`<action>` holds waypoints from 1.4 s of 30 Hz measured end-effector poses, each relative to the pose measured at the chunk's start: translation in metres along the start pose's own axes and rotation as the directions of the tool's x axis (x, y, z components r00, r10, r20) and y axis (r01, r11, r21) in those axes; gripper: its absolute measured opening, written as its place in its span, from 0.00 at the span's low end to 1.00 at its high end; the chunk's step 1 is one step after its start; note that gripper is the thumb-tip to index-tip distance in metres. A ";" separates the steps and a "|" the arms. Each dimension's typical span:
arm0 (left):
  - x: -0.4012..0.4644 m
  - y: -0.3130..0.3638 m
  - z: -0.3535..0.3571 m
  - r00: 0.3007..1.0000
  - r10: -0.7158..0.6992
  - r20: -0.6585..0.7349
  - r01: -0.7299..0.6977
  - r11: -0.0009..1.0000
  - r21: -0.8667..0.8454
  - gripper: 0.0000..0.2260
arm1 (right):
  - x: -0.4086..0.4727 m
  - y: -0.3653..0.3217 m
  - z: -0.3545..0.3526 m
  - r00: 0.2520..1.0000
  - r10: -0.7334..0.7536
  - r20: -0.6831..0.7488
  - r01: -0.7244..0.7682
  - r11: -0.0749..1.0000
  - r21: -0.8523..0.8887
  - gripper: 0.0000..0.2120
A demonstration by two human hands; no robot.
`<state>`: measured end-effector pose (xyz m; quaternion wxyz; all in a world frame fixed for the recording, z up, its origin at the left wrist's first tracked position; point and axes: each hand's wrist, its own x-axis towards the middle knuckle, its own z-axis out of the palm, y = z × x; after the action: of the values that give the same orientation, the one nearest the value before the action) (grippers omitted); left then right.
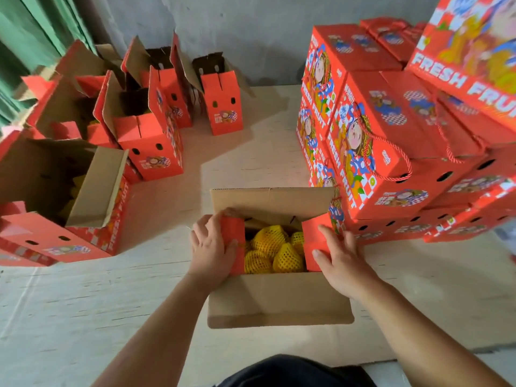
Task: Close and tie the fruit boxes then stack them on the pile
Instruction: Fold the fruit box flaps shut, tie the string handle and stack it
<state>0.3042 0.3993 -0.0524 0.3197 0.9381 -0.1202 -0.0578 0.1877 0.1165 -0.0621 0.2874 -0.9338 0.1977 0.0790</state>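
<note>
An open red fruit box [279, 300] stands on the floor in front of me, its long brown flaps spread toward and away from me. Yellow net-wrapped fruit [275, 250] shows inside. My left hand [213, 245] lies flat on the left red side flap [233, 244], thumb over its edge, pressing it inward. My right hand [339, 256] presses with straight fingers on the right red side flap [315, 241]. A pile of closed red "FRESH FRUIT" boxes [391, 152] with red rope handles rises just right of the box.
Several open red boxes [150, 129] with raised flaps stand at the left and back left. One large open box [69, 196] sits close on the left. A green curtain [25, 51] hangs far left, a grey wall behind. Pale board flooring [83, 317] surrounds me.
</note>
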 end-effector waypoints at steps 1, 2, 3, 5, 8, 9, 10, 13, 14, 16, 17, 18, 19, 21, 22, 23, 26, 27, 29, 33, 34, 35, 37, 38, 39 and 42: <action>-0.001 -0.002 0.001 0.999 0.028 -0.023 -0.029 0.999 -0.046 0.35 | 0.006 -0.003 -0.002 0.999 -0.025 -0.049 0.024 1.000 -0.016 0.25; -0.002 -0.004 0.002 0.997 0.057 -0.045 -0.061 0.995 -0.074 0.37 | 0.012 -0.008 -0.003 0.992 -0.067 -0.111 0.069 0.998 0.015 0.21; -0.004 -0.004 0.002 0.995 0.078 -0.064 -0.084 0.992 -0.094 0.38 | 0.017 -0.014 -0.004 0.978 -0.094 -0.185 0.111 0.990 0.082 0.17; -0.005 -0.005 0.002 0.992 0.092 -0.086 -0.103 0.985 -0.136 0.39 | 0.025 -0.028 -0.003 0.944 -0.063 -0.323 0.137 0.968 0.211 0.11; -0.003 -0.006 0.003 0.993 0.091 -0.078 -0.102 0.983 -0.152 0.46 | 0.025 -0.039 0.008 0.917 -0.022 -0.398 0.128 0.962 0.242 0.28; -0.002 -0.007 0.003 0.994 0.093 -0.061 -0.101 0.983 -0.156 0.49 | 0.024 -0.037 0.010 0.910 -0.041 -0.414 0.148 0.962 0.231 0.38; -0.001 -0.008 0.004 0.995 0.095 -0.042 -0.100 0.981 -0.165 0.51 | 0.023 -0.034 0.011 0.906 -0.059 -0.419 0.161 0.963 0.214 0.44; 0.000 -0.010 0.003 0.998 0.041 -0.038 -0.049 0.970 -0.236 0.54 | 0.024 -0.032 0.012 0.914 -0.107 -0.391 0.151 0.985 0.082 0.48; 0.000 -0.010 0.003 0.999 0.013 -0.051 -0.026 0.963 -0.267 0.54 | 0.024 -0.033 0.013 0.911 -0.113 -0.396 0.139 0.990 0.038 0.49; -0.003 -0.010 0.003 0.998 -0.030 -0.055 0.010 0.943 -0.334 0.52 | 0.025 -0.035 0.013 0.899 -0.104 -0.425 0.130 0.991 0.033 0.52; -0.004 -0.012 0.004 0.997 -0.041 -0.063 0.015 0.930 -0.368 0.50 | 0.026 -0.033 0.013 0.883 -0.107 -0.456 0.144 0.988 0.048 0.52; -0.006 -0.014 0.005 0.996 -0.037 -0.084 0.000 0.915 -0.403 0.46 | 0.024 -0.032 0.013 0.863 -0.115 -0.492 0.183 0.979 0.092 0.50; -0.007 -0.017 0.006 0.993 -0.022 -0.120 -0.032 0.901 -0.432 0.41 | 0.023 -0.029 0.013 0.837 -0.127 -0.532 0.248 0.955 0.163 0.46; -0.009 -0.018 0.004 0.977 0.039 -0.208 -0.125 0.899 -0.421 0.31 | 0.020 -0.026 0.011 0.769 -0.179 -0.614 0.383 0.898 0.217 0.31; -0.009 -0.017 0.004 0.963 0.098 -0.250 -0.189 0.910 -0.370 0.29 | 0.019 -0.026 0.011 0.736 -0.228 -0.637 0.426 0.888 0.175 0.26; -0.009 -0.017 0.005 0.949 0.154 -0.275 -0.239 0.920 -0.309 0.26 | 0.019 -0.024 0.011 0.712 -0.275 -0.647 0.459 0.878 0.132 0.24; -0.006 -0.010 0.005 0.945 0.151 -0.290 -0.208 0.961 -0.180 0.16 | 0.020 -0.025 0.009 0.705 -0.271 -0.655 0.428 0.900 0.088 0.22; -0.003 -0.007 0.004 0.943 0.165 -0.287 -0.209 0.969 -0.130 0.16 | 0.021 -0.026 0.008 0.712 -0.278 -0.645 0.401 0.915 0.049 0.23; 0.003 -0.006 0.004 0.936 0.274 -0.220 -0.281 0.960 -0.001 0.20 | 0.022 -0.026 0.007 0.757 -0.303 -0.579 0.364 0.932 -0.012 0.27; 0.022 0.000 -0.005 0.953 0.292 0.084 -0.304 0.915 0.265 0.42 | 0.023 -0.026 0.004 0.921 -0.250 -0.299 0.252 0.967 -0.032 0.47; 0.028 0.001 -0.008 0.951 0.294 0.099 -0.310 0.895 0.320 0.44 | 0.024 -0.027 0.003 0.928 -0.252 -0.276 0.249 0.967 -0.047 0.47; 0.033 0.002 -0.010 0.948 0.301 0.105 -0.319 0.873 0.370 0.45 | 0.025 -0.028 0.003 0.925 -0.259 -0.280 0.251 0.966 -0.065 0.46; 0.041 0.005 -0.011 0.948 0.291 0.131 -0.319 0.834 0.449 0.45 | 0.029 -0.029 0.000 0.911 -0.282 -0.301 0.246 0.957 -0.152 0.45; 0.043 0.005 -0.010 0.949 0.286 0.131 -0.313 0.823 0.474 0.44 | 0.031 -0.029 -0.003 0.909 -0.298 -0.292 0.237 0.945 -0.224 0.45; 0.042 0.004 -0.006 0.950 0.290 0.118 -0.310 0.814 0.491 0.44 | 0.033 -0.029 -0.004 0.911 -0.311 -0.270 0.228 0.927 -0.297 0.46; 0.038 -0.002 0.005 0.946 0.315 0.076 -0.309 0.804 0.508 0.43 | 0.036 -0.028 -0.002 0.934 -0.298 -0.198 0.194 0.887 -0.420 0.49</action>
<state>0.3403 0.3874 -0.0586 0.0642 0.9567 -0.2817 0.0355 0.2323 0.1252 -0.0560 0.0734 -0.9921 0.0925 -0.0416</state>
